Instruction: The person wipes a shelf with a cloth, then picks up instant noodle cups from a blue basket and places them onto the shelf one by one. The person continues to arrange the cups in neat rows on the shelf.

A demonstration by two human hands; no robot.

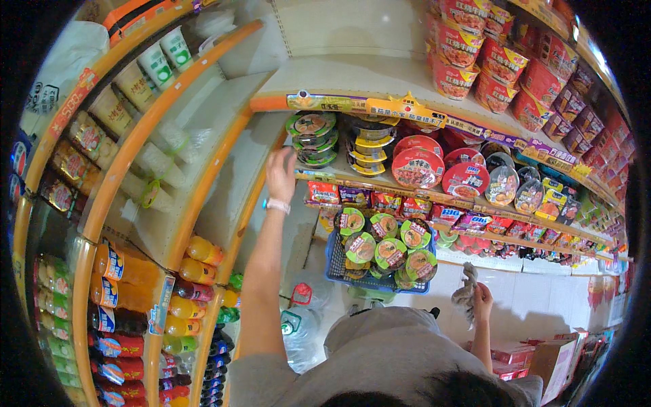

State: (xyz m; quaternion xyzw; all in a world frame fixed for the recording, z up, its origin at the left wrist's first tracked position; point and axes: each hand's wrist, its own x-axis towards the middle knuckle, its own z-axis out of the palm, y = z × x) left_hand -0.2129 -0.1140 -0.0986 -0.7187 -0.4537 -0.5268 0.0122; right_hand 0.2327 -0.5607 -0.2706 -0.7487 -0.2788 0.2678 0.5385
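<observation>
My left hand (pixel 281 174), with a pale band (pixel 277 205) at the wrist, is raised at the left end of a shelf. Its slightly bent fingers are beside a stack of instant noodle bowls with green-rimmed lids (pixel 311 137); whether they touch it I cannot tell. Nothing shows in that hand. Low on the right, my right hand (pixel 482 301) grips a crumpled grey cloth (pixel 464 295) that hangs down. Before my body, a blue plastic basket (pixel 335 267) holds several green-lidded noodle bowls (pixel 390 253).
Yellow-and-black bowls (pixel 374 147) and red-lidded bowls (pixel 418 168) share the shelf. Red noodle buckets (pixel 454 79) stand above. Drink bottles (pixel 196 272) fill the left shelves. Large clear bottles (pixel 302 336) stand on the floor; cartons (pixel 552 366) are at lower right.
</observation>
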